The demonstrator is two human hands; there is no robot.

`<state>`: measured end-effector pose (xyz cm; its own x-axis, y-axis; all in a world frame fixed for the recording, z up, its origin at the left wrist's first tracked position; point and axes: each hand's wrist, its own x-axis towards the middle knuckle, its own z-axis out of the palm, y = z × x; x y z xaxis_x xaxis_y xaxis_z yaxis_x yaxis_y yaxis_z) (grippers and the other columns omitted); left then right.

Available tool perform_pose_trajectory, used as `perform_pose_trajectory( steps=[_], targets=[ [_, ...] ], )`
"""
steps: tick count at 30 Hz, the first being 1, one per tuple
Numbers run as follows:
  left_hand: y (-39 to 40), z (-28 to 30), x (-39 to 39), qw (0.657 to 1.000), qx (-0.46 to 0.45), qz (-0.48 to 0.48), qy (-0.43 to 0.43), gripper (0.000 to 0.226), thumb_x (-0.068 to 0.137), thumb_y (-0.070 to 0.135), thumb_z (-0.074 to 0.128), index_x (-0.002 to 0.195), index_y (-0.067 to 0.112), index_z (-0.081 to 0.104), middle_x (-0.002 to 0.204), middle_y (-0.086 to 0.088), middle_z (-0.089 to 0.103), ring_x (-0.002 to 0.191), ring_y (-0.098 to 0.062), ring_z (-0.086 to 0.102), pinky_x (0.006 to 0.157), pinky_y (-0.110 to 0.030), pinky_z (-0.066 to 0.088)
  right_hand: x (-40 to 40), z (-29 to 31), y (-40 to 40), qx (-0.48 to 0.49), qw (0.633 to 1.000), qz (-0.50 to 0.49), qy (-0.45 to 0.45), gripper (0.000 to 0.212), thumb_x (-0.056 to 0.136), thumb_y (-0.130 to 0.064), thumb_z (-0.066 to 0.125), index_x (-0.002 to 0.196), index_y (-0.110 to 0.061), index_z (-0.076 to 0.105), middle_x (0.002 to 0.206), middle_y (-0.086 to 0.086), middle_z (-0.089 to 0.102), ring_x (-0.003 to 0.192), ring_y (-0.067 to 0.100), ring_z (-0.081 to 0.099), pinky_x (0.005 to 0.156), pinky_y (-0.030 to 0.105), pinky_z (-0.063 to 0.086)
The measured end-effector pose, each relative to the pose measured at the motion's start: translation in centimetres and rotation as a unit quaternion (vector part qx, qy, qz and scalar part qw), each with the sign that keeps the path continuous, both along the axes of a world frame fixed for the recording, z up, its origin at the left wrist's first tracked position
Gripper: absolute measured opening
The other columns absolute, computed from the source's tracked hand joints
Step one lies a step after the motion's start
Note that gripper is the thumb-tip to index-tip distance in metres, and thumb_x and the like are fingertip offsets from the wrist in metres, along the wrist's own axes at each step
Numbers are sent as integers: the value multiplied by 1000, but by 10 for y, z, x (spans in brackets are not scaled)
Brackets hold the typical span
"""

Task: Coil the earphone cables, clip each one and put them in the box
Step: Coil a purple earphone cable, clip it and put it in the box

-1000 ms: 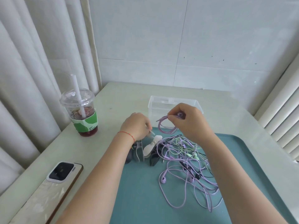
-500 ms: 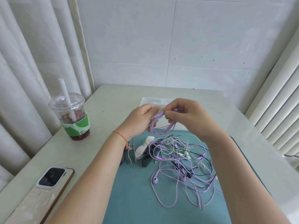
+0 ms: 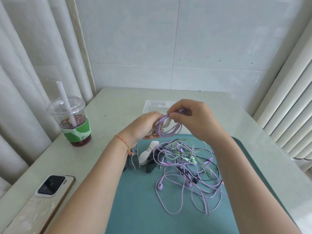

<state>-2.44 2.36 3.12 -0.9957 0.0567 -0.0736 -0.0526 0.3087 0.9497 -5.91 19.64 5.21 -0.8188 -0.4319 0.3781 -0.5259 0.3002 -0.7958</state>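
Note:
My right hand (image 3: pixel 190 119) pinches the top of a coiled purple earphone cable (image 3: pixel 168 130), an earbud showing between its fingers. My left hand (image 3: pixel 145 127) grips a white clip (image 3: pixel 166 124) whose jaws sit around the coil's upper left side. Both hands hover above the table in front of the clear plastic box (image 3: pixel 152 105), which is partly hidden behind them. A tangle of purple, green and black earphone cables (image 3: pixel 187 173) lies on the teal mat (image 3: pixel 138 208). More clips, white, grey and black (image 3: pixel 146 157), lie at the mat's left edge.
A plastic cup with a straw and a green sleeve (image 3: pixel 72 122) stands at the left of the table. A phone (image 3: pixel 42 200) lies face down near the front left. A wall is behind, a curtain left, a radiator right.
My left hand rose from the clips with a white clip and brought it to the coil in my right hand. The clip's jaws now sit around the coil.

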Motion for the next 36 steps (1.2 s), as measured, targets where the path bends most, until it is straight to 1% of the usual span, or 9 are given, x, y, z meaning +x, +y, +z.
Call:
perform_pose_trajectory(
  steps=[5,11,14,17,21,24,26,33,36],
  targets=[
    [4,0,2,999,36,-8,-26,40,96,32,37,59,20,42,63,-10,43,45,-17,32,45,-24,18,-3,1,6,-7,999,26,-48,7,84,-6,71,85,-13,72,70,1,63,68,15,58,70,30,48],
    [7,-3,2,997,71,-12,-8,44,101,35,39,61,18,46,68,-13,41,43,-16,31,42,-19,17,-2,5,14,-36,993,66,-91,6,85,0,68,86,-6,71,79,11,66,69,17,58,71,28,51],
    [8,-5,2,990,142,-7,-25,47,100,39,42,60,20,56,67,-12,46,39,-13,31,41,-19,13,-2,6,14,-60,991,78,-87,6,85,1,67,87,-4,71,79,16,65,68,17,57,71,27,50],
    [12,-2,4,974,219,-23,-54,41,94,46,46,62,20,54,57,-3,51,35,-11,30,45,-24,7,-1,6,15,-94,987,89,-99,6,86,1,66,87,-3,70,75,13,63,67,18,56,68,24,49],
    [14,0,3,966,247,-61,-54,35,82,54,52,71,21,50,56,1,48,37,-10,27,47,-26,6,-2,8,15,-109,985,89,-101,4,87,1,65,89,0,69,73,10,63,67,19,55,67,24,48],
    [12,-3,1,963,255,-69,-53,30,88,48,53,81,19,53,55,1,49,36,-10,28,44,-24,7,-1,8,17,-97,985,94,-109,5,89,0,63,89,0,69,78,22,64,69,20,54,70,27,48],
    [12,-3,2,965,246,-79,-36,31,91,45,53,84,15,53,54,0,46,37,-10,28,41,-23,8,-1,8,19,-87,979,116,-143,7,90,-1,61,88,-2,68,82,27,65,71,20,54,72,28,48],
    [12,3,8,991,72,-111,4,43,84,60,52,64,22,52,55,-4,40,43,-15,30,43,-20,19,-5,8,25,-58,943,171,-279,10,91,0,55,89,6,63,67,1,68,61,11,53,60,16,48],
    [12,1,8,993,43,-108,13,35,81,48,61,63,21,47,57,-2,42,44,-14,35,43,-21,23,-6,8,26,-59,931,168,-320,10,83,-2,60,87,5,66,71,5,70,59,9,55,59,16,49]
  ],
)
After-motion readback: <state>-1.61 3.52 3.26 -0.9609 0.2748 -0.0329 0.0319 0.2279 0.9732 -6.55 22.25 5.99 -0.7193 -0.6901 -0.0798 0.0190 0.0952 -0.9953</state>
